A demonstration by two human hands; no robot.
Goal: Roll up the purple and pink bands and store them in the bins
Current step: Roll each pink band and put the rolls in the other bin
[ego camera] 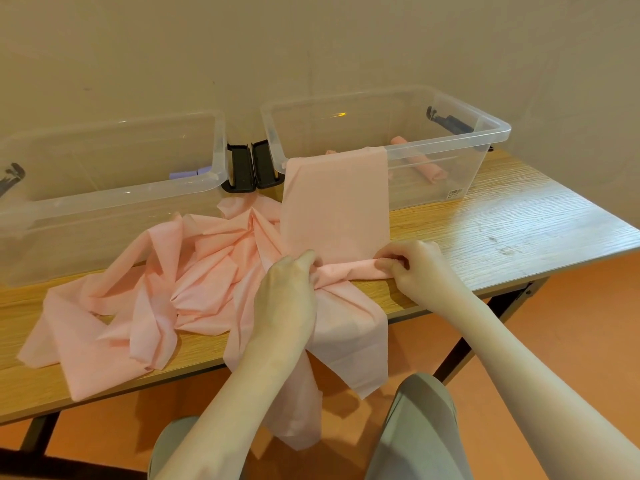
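— Pink band (334, 202) first: where does it lie?

— One flat stretch runs from the near table edge up toward 12 o'clock and drapes over the front rim of the right bin (498, 128). Its near end is a small roll (349, 270), lying across the table (519, 216) between the hands.

— And the hands?

— Left hand (289, 289) sits at the roll's 9 o'clock end, fingers curled onto it. Right hand (415, 268) is at the 3 o'clock end, fingertips pinching the roll. Both are holding pink fabric.

— What about the rest of the pink?

— A crumpled heap (166, 289) spreads toward 9 o'clock of the hands, in front of the left bin (114, 192). More of it hangs off the near edge, down between the person's knees (424, 420).

— Anything in the bins?

— Right bin holds pink rolls (427, 168) near its 3 o'clock side. Left bin shows a purple roll (187, 174) at its right end. Black latches (251, 166) sit between the two bins, touching.
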